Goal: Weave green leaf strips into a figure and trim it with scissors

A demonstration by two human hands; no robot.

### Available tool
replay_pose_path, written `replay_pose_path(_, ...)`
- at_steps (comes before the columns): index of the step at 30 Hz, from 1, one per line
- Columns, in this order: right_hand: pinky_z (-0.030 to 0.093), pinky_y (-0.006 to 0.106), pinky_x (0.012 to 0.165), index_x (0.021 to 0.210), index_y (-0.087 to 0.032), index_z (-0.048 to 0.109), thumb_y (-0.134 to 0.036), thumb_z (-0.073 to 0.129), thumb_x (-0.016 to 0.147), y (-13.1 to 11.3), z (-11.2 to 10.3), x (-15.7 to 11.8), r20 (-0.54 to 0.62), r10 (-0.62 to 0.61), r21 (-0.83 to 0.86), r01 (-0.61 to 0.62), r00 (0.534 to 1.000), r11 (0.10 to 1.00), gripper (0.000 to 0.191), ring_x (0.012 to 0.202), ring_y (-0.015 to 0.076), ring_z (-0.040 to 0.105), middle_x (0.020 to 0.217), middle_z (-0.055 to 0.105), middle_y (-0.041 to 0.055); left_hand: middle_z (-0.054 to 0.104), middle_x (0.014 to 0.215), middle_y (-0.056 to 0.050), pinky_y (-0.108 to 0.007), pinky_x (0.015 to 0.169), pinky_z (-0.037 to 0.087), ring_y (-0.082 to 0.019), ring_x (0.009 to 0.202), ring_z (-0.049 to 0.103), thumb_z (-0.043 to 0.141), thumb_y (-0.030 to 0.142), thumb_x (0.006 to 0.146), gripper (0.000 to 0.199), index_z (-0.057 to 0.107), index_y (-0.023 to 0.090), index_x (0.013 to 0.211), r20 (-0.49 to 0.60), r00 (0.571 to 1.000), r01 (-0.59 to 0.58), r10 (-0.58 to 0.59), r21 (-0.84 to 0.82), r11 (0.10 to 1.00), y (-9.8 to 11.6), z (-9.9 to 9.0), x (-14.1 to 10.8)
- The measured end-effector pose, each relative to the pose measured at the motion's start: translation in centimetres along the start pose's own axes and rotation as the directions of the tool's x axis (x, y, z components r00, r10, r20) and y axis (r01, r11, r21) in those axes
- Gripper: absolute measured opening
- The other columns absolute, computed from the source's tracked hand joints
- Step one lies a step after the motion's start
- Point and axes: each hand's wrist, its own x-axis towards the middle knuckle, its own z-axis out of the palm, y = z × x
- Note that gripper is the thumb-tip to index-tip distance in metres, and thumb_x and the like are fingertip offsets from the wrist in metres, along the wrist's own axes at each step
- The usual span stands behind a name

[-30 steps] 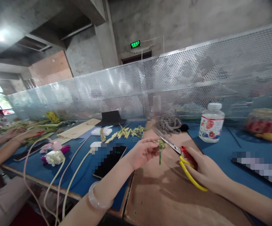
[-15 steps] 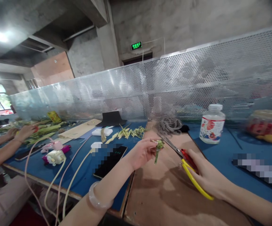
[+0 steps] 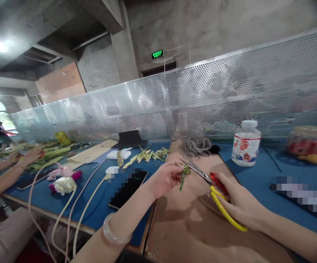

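Observation:
My left hand (image 3: 167, 179) pinches a small green plant piece (image 3: 184, 175) above the brown board (image 3: 174, 226); a pale bangle circles that wrist. In my right hand (image 3: 236, 201) are scissors with red and yellow handles (image 3: 225, 212). Their blades point left and lie at the top of the plant piece, close to my left fingertips. Whether the blades touch it is hard to tell. Behind the hands, a tangle of grey cord (image 3: 197, 146) rests on the board's far end.
A white-capped bottle (image 3: 246, 146) and a lidded jar (image 3: 309, 144) stand at right. Left of my arm lie a phone (image 3: 129, 188), cables and green strips (image 3: 150, 154). At far left, another person's hands (image 3: 29, 157) work among leaves. A perforated metal screen (image 3: 147, 98) runs behind.
The scissor blades have shifted slightly left, over the top of the plant piece. My left hand has barely moved. A standing person now shows by the far left window.

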Motion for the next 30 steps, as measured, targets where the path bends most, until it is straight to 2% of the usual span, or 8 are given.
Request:
replay_pose_path(8,0.033,0.027,0.054,0.086,-0.022,0.032,-0.036,0.038,0.084,-0.05,-0.35,0.23,-0.014,-0.027,-0.027,0.027,1.0,0.999,0.015,0.058,0.0179,0.051,0.067,0.053,0.0003,0.058,0.07,-0.003,-0.022,0.058,0.039,-0.008,0.06,0.052,0.061,0.014,0.069,0.009,0.061,0.012,0.078,-0.024,1.0,0.01,-0.01,0.005,1.0,0.0,-0.01,-0.01)
replay_pose_path(20,0.031,0.026,0.05,0.092,-0.021,0.044,-0.033,0.044,0.08,-0.17,-0.66,0.17,-0.097,-0.065,0.052,0.071,0.993,0.996,0.017,0.056,0.0178,0.053,0.066,0.058,0.0019,0.057,0.072,-0.004,-0.021,0.057,0.038,-0.008,0.062,0.051,0.06,0.015,0.07,0.008,0.061,0.011,0.077,-0.027,1.0,0.001,-0.001,0.024,1.0,0.03,0.12,0.0)
replay_pose_path(30,0.03,0.026,0.051,0.089,-0.021,0.04,-0.033,0.04,0.084,-0.05,-0.59,0.22,-0.047,-0.069,-0.029,0.067,0.997,0.997,0.014,0.056,0.0175,0.052,0.065,0.055,0.0003,0.057,0.075,-0.004,-0.021,0.058,0.037,-0.008,0.065,0.052,0.06,0.016,0.07,0.011,0.062,0.011,0.079,-0.034,0.999,0.006,-0.005,0.019,1.0,0.1,0.05,-0.04)
